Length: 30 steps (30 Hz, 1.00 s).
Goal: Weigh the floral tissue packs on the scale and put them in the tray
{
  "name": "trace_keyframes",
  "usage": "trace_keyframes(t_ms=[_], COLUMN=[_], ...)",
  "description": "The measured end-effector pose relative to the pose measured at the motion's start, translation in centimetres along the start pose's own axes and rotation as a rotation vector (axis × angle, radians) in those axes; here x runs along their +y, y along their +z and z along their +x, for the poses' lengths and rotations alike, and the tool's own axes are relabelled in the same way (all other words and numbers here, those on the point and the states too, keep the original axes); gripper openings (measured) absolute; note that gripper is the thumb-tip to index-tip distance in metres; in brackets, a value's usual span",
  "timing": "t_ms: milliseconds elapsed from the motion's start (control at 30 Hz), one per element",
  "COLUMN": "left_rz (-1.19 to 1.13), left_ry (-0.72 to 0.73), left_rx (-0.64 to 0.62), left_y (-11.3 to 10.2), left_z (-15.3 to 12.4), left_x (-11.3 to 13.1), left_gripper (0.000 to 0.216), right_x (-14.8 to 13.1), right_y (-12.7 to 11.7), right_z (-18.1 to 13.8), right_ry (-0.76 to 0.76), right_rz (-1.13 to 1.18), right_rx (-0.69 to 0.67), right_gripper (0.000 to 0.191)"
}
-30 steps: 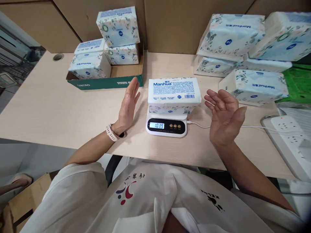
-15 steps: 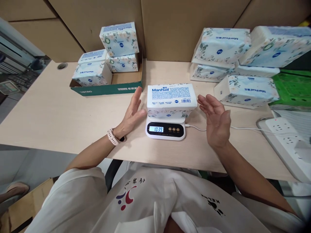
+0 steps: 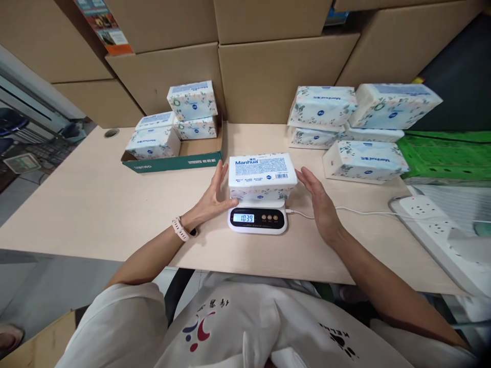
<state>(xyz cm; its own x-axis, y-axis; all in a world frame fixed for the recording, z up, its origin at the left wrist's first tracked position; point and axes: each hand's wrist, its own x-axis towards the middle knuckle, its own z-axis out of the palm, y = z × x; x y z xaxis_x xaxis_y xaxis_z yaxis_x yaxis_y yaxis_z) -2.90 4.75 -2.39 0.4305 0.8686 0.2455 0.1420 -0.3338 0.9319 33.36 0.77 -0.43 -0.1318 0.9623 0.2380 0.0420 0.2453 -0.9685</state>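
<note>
A tissue pack [image 3: 263,176] marked "Manhua" lies on a white digital scale [image 3: 258,228], whose lit display reads about 103.9. At the pack's left side is my left hand [image 3: 210,202], thumb and fingers spread, the thumb near its lower front corner. My right hand [image 3: 322,207] is at the right side, fingers stretched out and their tips close to the pack's edge. Whether either hand touches the pack is hard to make out. Neither hand is closed around it.
A green-sided cardboard tray [image 3: 172,162] with several tissue packs stands at back left. More packs [image 3: 366,161] are stacked at back right, by a green crate [image 3: 445,156]. A white power strip [image 3: 441,230] lies right, with a white cable [image 3: 368,212] running to the scale. Cardboard boxes [image 3: 276,76] line the back.
Both hands have moved inward towards the tissue pack, the right hand most clearly. My view has tilted up, showing more boxes at the back. The scale's reading looks the same.
</note>
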Motion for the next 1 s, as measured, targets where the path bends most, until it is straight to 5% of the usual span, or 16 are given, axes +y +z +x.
trace_keyframes(t_ms=[300, 500, 600, 700, 867, 1000], left_rz=[0.033, 0.133, 0.088, 0.033, -0.040, -0.079], left_ry=[-0.006, 0.137, 0.181, 0.073, -0.185, -0.060], left_rx=[0.025, -0.045, -0.116, -0.145, -0.171, -0.319], left_y=[0.3, 1.4, 2.4, 4.0, 7.1, 9.4], left_z=[1.3, 9.5, 15.0, 18.8, 20.9, 21.6], left_x=[1.6, 4.4, 3.7, 2.5, 2.4, 2.8], left_gripper=[0.147, 0.160, 0.162, 0.166, 0.164, 0.144], right_x=[-0.2, -1.1, -1.1, -1.1, -1.3, -1.3], right_y=[1.0, -0.1, -1.6, -2.4, -2.0, -1.9], right_z=[-1.0, -0.4, 0.1, 0.4, 0.6, 1.1], right_ry=[0.043, -0.029, -0.095, -0.116, 0.046, 0.168], right_rz=[0.025, 0.048, -0.010, -0.127, -0.315, -0.346], right_rx=[-0.110, 0.034, 0.182, 0.261, 0.226, 0.138], right_gripper=[0.071, 0.074, 0.070, 0.074, 0.089, 0.090])
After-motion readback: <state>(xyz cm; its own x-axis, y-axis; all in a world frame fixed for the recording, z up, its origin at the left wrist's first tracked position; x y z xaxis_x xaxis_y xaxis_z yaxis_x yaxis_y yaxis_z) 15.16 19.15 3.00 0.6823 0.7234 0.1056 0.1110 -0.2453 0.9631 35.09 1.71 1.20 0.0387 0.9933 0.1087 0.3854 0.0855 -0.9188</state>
